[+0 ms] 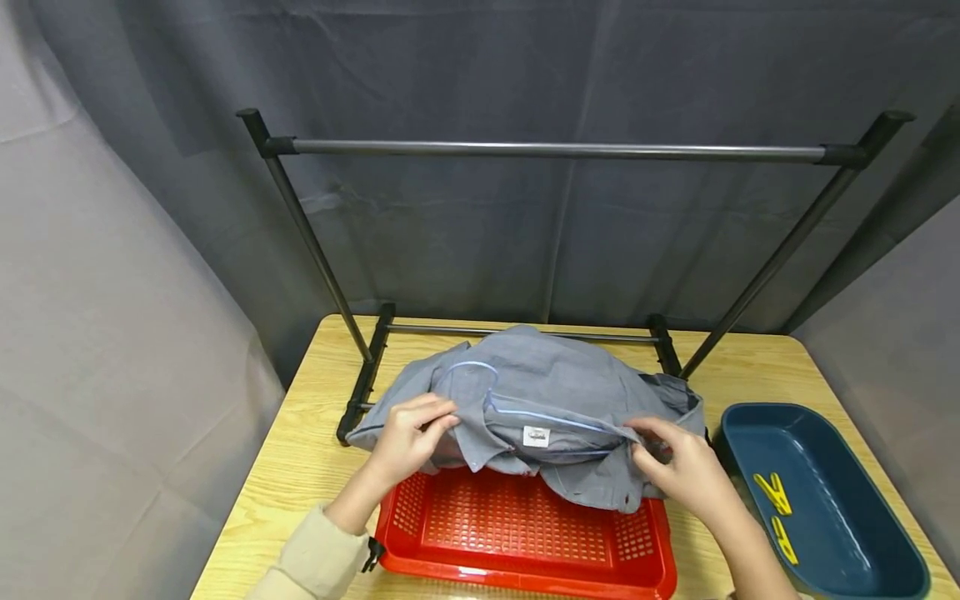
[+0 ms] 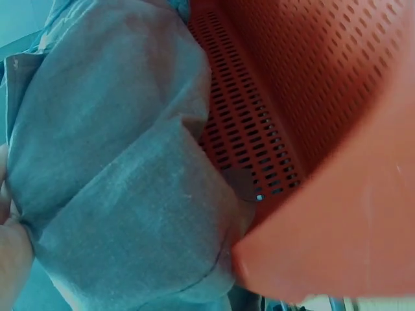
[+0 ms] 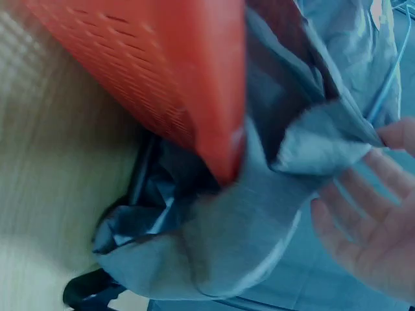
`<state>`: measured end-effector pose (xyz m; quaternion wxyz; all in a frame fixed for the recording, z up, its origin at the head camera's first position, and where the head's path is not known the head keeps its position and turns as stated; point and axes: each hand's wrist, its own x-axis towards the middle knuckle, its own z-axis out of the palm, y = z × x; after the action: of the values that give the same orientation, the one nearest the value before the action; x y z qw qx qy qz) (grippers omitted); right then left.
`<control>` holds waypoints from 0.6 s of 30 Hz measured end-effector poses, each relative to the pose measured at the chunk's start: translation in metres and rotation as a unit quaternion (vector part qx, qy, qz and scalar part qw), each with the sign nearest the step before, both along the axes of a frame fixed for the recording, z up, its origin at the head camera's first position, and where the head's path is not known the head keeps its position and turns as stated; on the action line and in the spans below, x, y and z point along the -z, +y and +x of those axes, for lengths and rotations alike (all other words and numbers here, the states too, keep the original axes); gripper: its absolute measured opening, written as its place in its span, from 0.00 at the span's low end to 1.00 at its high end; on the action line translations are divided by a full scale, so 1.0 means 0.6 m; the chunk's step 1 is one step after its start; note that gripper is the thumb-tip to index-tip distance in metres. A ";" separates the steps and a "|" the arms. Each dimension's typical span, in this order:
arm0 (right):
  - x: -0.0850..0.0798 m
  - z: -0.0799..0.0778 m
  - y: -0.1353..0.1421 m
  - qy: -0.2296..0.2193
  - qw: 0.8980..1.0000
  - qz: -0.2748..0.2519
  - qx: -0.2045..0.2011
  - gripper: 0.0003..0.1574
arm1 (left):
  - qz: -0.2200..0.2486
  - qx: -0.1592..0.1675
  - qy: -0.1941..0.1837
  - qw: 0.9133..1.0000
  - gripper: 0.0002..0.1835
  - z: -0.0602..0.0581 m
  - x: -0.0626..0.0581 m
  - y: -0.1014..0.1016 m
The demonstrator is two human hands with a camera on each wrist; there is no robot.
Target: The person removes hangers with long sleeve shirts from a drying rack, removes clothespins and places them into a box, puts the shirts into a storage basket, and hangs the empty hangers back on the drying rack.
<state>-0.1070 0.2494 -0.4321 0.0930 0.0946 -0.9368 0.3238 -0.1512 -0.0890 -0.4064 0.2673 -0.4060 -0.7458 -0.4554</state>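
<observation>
A grey collared shirt (image 1: 555,367) with light blue piping and a white label lies bunched over the far part of a red plastic basket (image 1: 517,575). My left hand (image 1: 411,433) pinches the shirt's cloth near its collar, left of the label. On the other side, my right hand (image 1: 678,462) pinches an edge of the shirt between thumb and fingers. In the left wrist view the grey cloth (image 2: 123,168) drapes beside the basket's perforated wall. The right wrist view has cloth (image 3: 259,220) hanging over the basket's corner below my fingers.
Behind the shirt stands a dark metal rack with a horizontal bar (image 1: 555,150) across its top. At the right, a dark blue tray (image 1: 847,500) holds yellow clips (image 1: 774,493). Everything stands on a wooden table (image 1: 277,492), with grey curtains (image 1: 450,233) around it.
</observation>
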 end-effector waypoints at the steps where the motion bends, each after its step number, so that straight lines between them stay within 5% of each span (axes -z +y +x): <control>1: 0.001 0.000 -0.001 -0.015 1.000 0.002 0.013 0.16 | 0.001 -0.001 0.001 1.000 0.10 0.001 -0.002 0.000; 4: 0.007 0.000 -0.006 -0.016 0.999 -0.008 0.044 0.15 | 0.007 -0.005 0.002 1.000 0.10 0.003 -0.004 0.001; 10: 0.016 -0.001 -0.014 0.063 0.994 -0.015 0.089 0.12 | 0.014 -0.005 -0.005 1.000 0.10 0.003 -0.003 -0.002; 18: 0.011 -0.006 -0.005 0.065 0.995 -0.045 0.068 0.13 | 0.012 0.002 -0.017 1.000 0.10 -0.006 0.013 -0.011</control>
<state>-0.1108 0.2466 -0.4387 0.1801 0.0472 -0.9174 0.3516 -0.1549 -0.0959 -0.4144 0.2585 -0.3971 -0.7439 -0.4713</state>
